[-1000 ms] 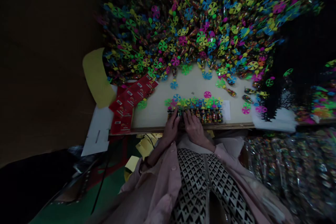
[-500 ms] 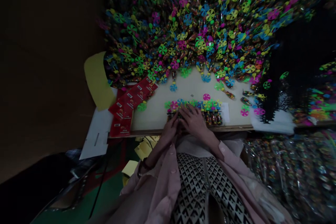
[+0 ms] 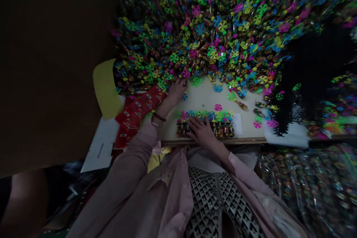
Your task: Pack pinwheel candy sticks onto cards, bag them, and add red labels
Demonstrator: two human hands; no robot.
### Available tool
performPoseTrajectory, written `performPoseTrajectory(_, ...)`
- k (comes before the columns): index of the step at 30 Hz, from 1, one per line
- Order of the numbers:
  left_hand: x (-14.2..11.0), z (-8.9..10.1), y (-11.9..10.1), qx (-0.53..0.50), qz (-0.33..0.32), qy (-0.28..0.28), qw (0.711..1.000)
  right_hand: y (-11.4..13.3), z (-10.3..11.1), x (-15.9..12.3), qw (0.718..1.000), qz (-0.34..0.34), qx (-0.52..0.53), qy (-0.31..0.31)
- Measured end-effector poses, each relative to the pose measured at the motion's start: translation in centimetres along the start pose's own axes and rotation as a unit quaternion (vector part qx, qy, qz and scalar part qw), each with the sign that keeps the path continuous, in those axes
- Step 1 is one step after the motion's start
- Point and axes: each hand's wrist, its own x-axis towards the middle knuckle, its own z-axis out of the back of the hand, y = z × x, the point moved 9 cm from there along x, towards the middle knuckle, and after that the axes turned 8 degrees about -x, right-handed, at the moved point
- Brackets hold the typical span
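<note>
My left hand (image 3: 176, 92) is at the front of the big pile, its fingers closed round a small candy-filled pinwheel tube whose blue pinwheel (image 3: 185, 97) shows below the hand. The tube itself is mostly covered by my fingers. Near the table's front edge lies a row of candy-filled tubes (image 3: 224, 129), side by side with their coloured pinwheels pointing away from me. My right hand (image 3: 203, 132) rests flat over the middle of that row, fingers spread, and hides some of the tubes.
A large pile of pinwheel tubes (image 3: 212, 41) covers the back of the table (image 3: 195, 95). Red printed cards (image 3: 136, 113) lie at the left, near a yellow sheet (image 3: 104, 87). Loose tubes (image 3: 241, 105) lie to the right. Bagged tubes (image 3: 301, 182) are below right.
My left hand has left the row and reached forward to a tube at the pile's edge. My right hand has stayed on the row.
</note>
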Motion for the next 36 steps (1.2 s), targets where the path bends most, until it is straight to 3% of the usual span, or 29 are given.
performPoseTrajectory(3, 4.1, -1.1, 1.1, 0.019, -0.039, 0.030, 0.999, -5.5, 1.0, 1.5, 0.999, -0.032, 0.006, -0.025)
performPoseTrajectory(7, 4.5, -0.6, -0.2, 0.022, -0.097, 0.043, 0.994, -19.2, 3.0, 5.1, 0.977, -0.195, -0.071, -0.042)
performPoseTrajectory(8, 3.8, 0.0, -0.8, 0.017, -0.097, 0.038, 0.994, -22.2, 3.4, 6.2, 0.970, -0.218, -0.100, -0.039)
performPoseTrajectory(10, 1.6, 1.4, -1.9, -0.014, -0.075, 0.035, 0.996, -26.0, 3.2, 8.5, 0.971, -0.190, -0.145, 0.001)
performPoseTrajectory(14, -5.9, 2.6, -3.6, -0.095, 0.002, 0.042, 0.995, -28.4, 2.4, 10.7, 0.978, -0.131, -0.161, 0.034)
performPoseTrajectory(19, -15.0, 2.0, -3.1, -0.126, 0.140, -0.110, 0.976, -26.1, 2.1, 9.3, 0.981, -0.114, -0.154, 0.013)
performPoseTrajectory(23, -18.6, 0.3, -4.5, -0.173, 0.178, -0.188, 0.950, -21.8, 5.3, 6.0, 0.976, -0.178, 0.002, -0.124)
performPoseTrajectory(26, -20.0, -0.9, -6.0, -0.187, 0.197, -0.218, 0.937, -17.3, 6.7, 3.1, 0.951, -0.205, 0.145, -0.182)
performPoseTrajectory(30, -20.7, -2.8, -7.2, -0.194, 0.195, -0.196, 0.941, -11.3, 5.3, 0.3, 0.938, -0.204, 0.249, -0.130)
performPoseTrajectory(32, -20.7, -3.1, -7.2, -0.198, 0.197, -0.194, 0.940, -8.7, 4.6, -0.7, 0.941, -0.199, 0.244, -0.126)
performPoseTrajectory(36, -20.4, -2.8, -7.3, -0.204, 0.202, -0.215, 0.933, -3.9, 4.7, -2.0, 0.956, -0.165, 0.144, -0.193)
